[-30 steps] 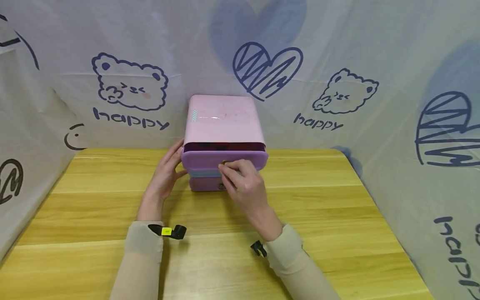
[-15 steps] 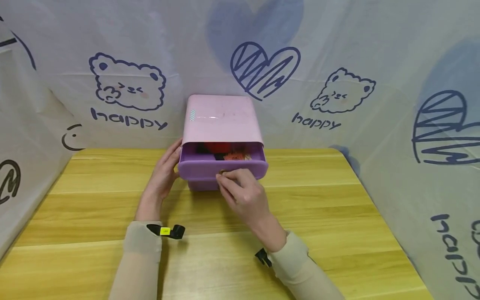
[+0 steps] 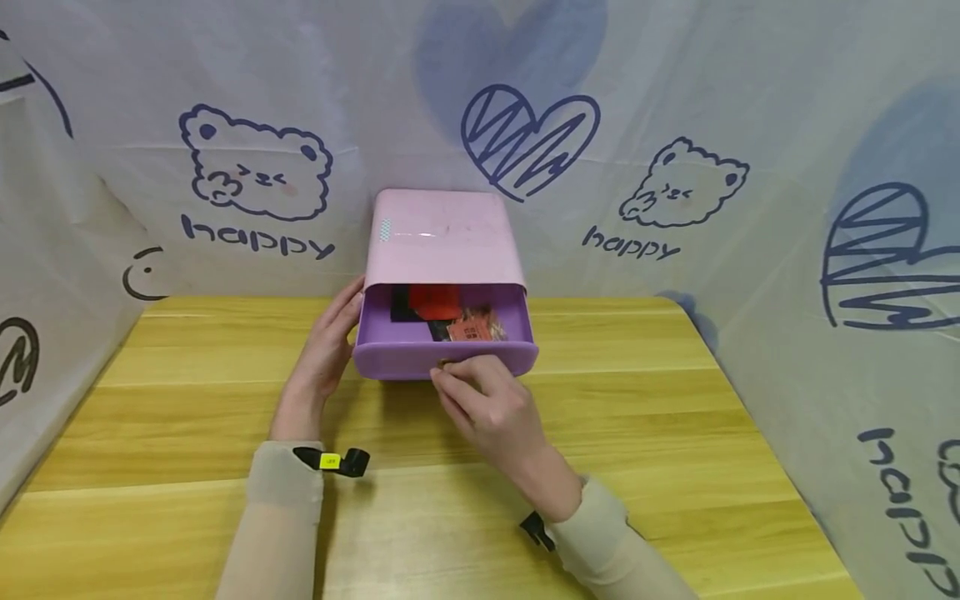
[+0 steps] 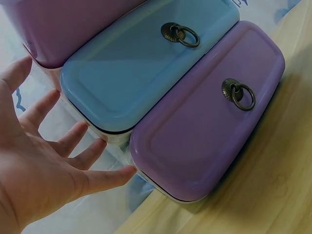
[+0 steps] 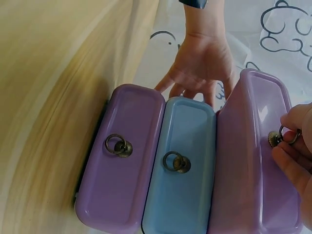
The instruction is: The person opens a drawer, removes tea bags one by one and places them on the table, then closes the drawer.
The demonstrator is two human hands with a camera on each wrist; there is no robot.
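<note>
A pink cabinet (image 3: 442, 237) with three drawers stands at the back of the table. My right hand (image 3: 491, 412) pinches the brass ring pull (image 5: 274, 139) of the top purple drawer (image 3: 393, 358), which is pulled well out. Inside it lie a red item (image 3: 435, 302), a black item (image 3: 402, 304) and an orange printed packet (image 3: 469, 330). Against the cabinet's left side, my left hand (image 3: 322, 354) rests its spread fingertips. Below, the blue drawer (image 4: 151, 68) and the lower purple drawer (image 4: 209, 117) are closed, with their ring pulls hanging.
The wood-grain table (image 3: 645, 417) extends to both sides and in front of the cabinet. A pale cloth (image 3: 405, 100) printed with bears and hearts hangs right behind it and along the sides. Black camera mounts (image 3: 352, 462) sit at both wrists.
The top drawer has come out toward me from nearly closed, along with my right hand on its ring. Its contents have come into view. My left hand has stayed at the cabinet's side.
</note>
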